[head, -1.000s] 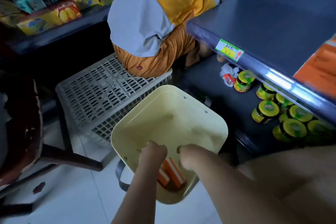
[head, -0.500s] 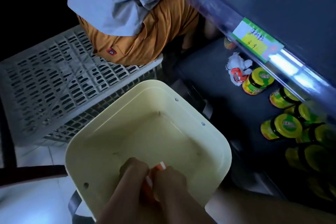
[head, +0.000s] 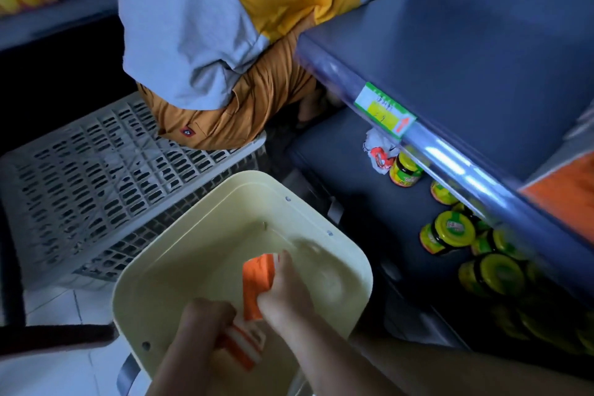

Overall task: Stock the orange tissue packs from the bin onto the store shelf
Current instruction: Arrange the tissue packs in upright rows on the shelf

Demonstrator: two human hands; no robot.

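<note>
Both my hands are inside the pale yellow bin (head: 199, 235) at the bottom centre. My right hand (head: 284, 292) grips an orange tissue pack (head: 257, 280) and holds it up inside the bin. My left hand (head: 205, 318) grips a second orange and white tissue pack (head: 244, 346) lower down near the bin's front wall. The dark blue store shelf (head: 466, 80) runs along the right, with orange tissue packs (head: 565, 202) lying on it at the far right edge.
A person in a grey and yellow top (head: 199, 26) crouches ahead on a grey slotted crate (head: 96, 177). Several yellow-lidded jars (head: 450, 231) stand on the lower shelf (head: 337, 154). A green price tag (head: 384, 111) hangs on the shelf edge.
My right hand has lifted one orange pack up off the bin's bottom and away from the left hand, which keeps hold of the other pack. The view has tilted up a little.
</note>
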